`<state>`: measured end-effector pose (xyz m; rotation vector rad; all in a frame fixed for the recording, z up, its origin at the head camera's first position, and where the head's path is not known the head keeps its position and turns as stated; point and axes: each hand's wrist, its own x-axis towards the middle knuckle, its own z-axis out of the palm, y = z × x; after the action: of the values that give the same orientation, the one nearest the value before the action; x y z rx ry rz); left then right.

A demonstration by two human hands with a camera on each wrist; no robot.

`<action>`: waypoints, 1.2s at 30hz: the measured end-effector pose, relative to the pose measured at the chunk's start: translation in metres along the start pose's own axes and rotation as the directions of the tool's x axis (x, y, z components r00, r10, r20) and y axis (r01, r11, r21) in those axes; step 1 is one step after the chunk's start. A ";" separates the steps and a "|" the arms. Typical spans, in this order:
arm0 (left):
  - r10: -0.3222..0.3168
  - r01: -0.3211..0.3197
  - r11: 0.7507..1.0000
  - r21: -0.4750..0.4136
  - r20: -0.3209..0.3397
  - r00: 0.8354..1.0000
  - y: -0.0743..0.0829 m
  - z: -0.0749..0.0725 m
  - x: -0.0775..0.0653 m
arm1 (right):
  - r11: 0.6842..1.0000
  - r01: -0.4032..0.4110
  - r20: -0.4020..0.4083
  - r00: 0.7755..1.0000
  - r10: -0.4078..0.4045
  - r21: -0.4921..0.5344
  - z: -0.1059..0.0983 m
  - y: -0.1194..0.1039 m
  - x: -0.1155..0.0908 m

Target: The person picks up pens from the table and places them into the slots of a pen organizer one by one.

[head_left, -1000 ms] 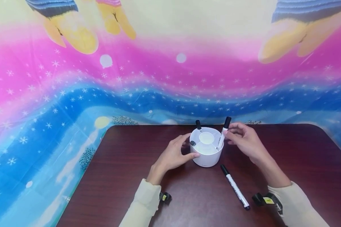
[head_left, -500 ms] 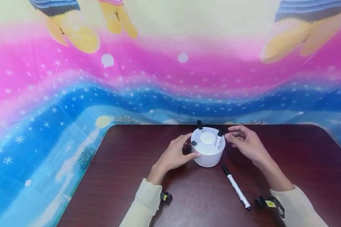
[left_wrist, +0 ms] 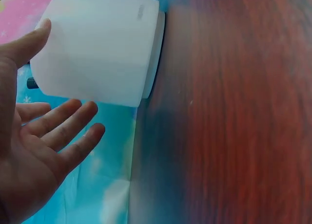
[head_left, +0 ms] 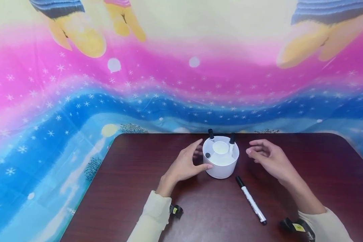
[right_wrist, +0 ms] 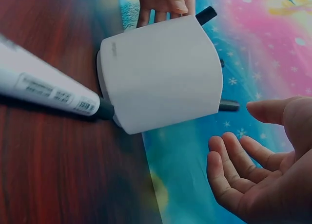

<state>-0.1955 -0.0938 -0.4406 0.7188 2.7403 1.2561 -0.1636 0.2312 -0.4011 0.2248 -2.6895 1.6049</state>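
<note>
A white round organizer (head_left: 220,169) with a ring of compartments stands near the far edge of the table. Three black-capped markers are in its compartments: one marker (head_left: 231,144) at the right, another marker (head_left: 211,133) at the back, and a third whose cap (head_left: 207,155) just shows at the left. My left hand (head_left: 186,163) is at the organizer's left side, thumb at its front wall and fingers spread behind. To the right, my right hand (head_left: 269,159) hovers apart from the organizer with loosely bent fingers and nothing in them. A white marker (head_left: 251,200) lies on the table before the organizer.
The dark red-brown table (head_left: 124,188) runs back to a colourful cloth backdrop (head_left: 169,84). Wrist cameras are strapped at both sleeves, and the right wrist camera (head_left: 293,227) sits low over the table, to the right of the lying marker.
My right hand has let go of a marker, which dropped into the organizer's right compartment, and has drawn away to the right. My left hand has stayed in place.
</note>
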 end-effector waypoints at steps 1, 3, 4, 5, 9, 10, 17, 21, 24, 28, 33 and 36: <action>0.005 -0.005 1.000 -0.006 -0.008 1.000 -0.001 -0.001 0.000 | 1.000 -0.001 0.002 1.000 0.001 -0.008 -0.001 0.001 -0.002; 0.009 -0.009 1.000 -0.013 -0.022 1.000 -0.001 -0.002 0.000 | 1.000 -0.005 0.005 1.000 0.005 -0.019 -0.004 0.003 -0.006; 0.007 -0.007 1.000 -0.012 -0.026 1.000 -0.001 -0.002 0.000 | 1.000 -0.008 0.007 1.000 0.008 -0.025 -0.005 0.004 -0.007; 0.004 -0.004 1.000 -0.009 -0.026 1.000 0.000 -0.003 -0.001 | 0.999 -0.013 0.009 1.000 0.013 -0.033 -0.006 0.005 -0.009; 0.002 -0.001 1.000 0.007 -0.013 1.000 0.003 -0.002 -0.002 | 0.999 -0.025 0.016 1.000 0.026 -0.048 -0.008 0.009 -0.015; 0.004 -0.004 1.000 0.012 -0.011 1.000 0.004 -0.002 -0.002 | 0.998 -0.028 0.018 0.999 0.029 -0.054 -0.008 0.010 -0.016; 0.029 -0.028 0.999 0.035 -0.028 0.999 0.004 0.001 -0.001 | 0.997 -0.035 0.045 0.998 0.039 -0.068 -0.011 0.012 -0.023; 0.034 -0.033 0.999 0.026 -0.022 0.999 0.005 0.001 0.000 | 0.998 -0.037 0.074 0.996 0.041 -0.053 -0.012 0.014 -0.028; 0.033 -0.033 0.999 0.020 -0.018 0.999 0.005 0.002 -0.001 | 0.998 -0.047 0.094 0.994 0.050 -0.038 -0.011 0.017 -0.032; 0.028 -0.027 0.999 0.019 -0.018 0.999 0.005 0.002 -0.001 | 0.997 -0.073 0.119 0.990 0.074 -0.018 -0.010 0.020 -0.036; 0.022 -0.022 1.000 0.023 -0.018 1.000 0.003 0.002 -0.001 | 0.995 -0.102 0.155 0.983 0.099 0.012 -0.008 0.024 -0.039; 0.021 -0.021 0.999 0.024 -0.019 1.000 0.003 0.002 -0.001 | 0.992 -0.125 0.182 0.976 0.117 0.034 -0.008 0.027 -0.040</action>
<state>-0.1935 -0.0911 -0.4403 0.7437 2.7750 1.2423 -0.1275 0.2555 -0.4243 0.2203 -2.8531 1.7608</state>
